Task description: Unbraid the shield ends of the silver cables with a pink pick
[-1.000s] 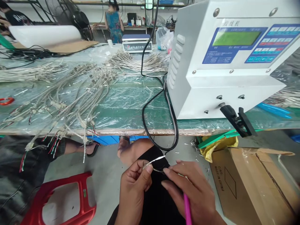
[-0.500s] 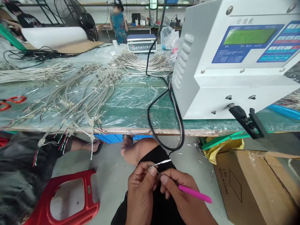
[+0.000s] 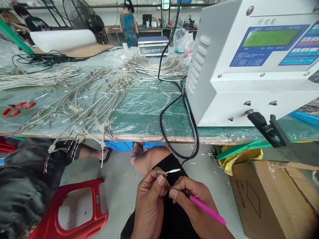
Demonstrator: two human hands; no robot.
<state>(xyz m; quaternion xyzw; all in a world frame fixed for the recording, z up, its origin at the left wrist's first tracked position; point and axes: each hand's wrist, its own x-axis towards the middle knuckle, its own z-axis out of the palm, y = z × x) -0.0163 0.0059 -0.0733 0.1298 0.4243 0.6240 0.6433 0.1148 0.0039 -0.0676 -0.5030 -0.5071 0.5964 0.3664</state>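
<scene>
My left hand (image 3: 150, 199) pinches a thin cable between thumb and forefinger. The cable's silvery, foil-wrapped end (image 3: 173, 171) sticks out to the right above my fingers. My right hand (image 3: 193, 200) is closed around a slim tool with a pink handle (image 3: 208, 210); its tip is hidden by my fingers, so its kind does not show. A fine dark strand (image 3: 167, 182) runs from the cable at my left fingertips to my right thumb and forefinger. Both hands are over my lap, below the table edge.
Bundles of pale cables (image 3: 99, 99) and orange-handled scissors (image 3: 18, 108) lie on the green table (image 3: 139, 113). A white machine (image 3: 229, 89) stands right, with a black cord (image 3: 161, 129) looping over the edge. A red stool (image 3: 99, 215), a carton (image 3: 266, 199) and a seated person's leg (image 3: 92, 153) are below.
My right hand has drawn slightly away from the left, and the strand between them now shows. The foil end has tilted flatter. The whole view has shifted slightly.
</scene>
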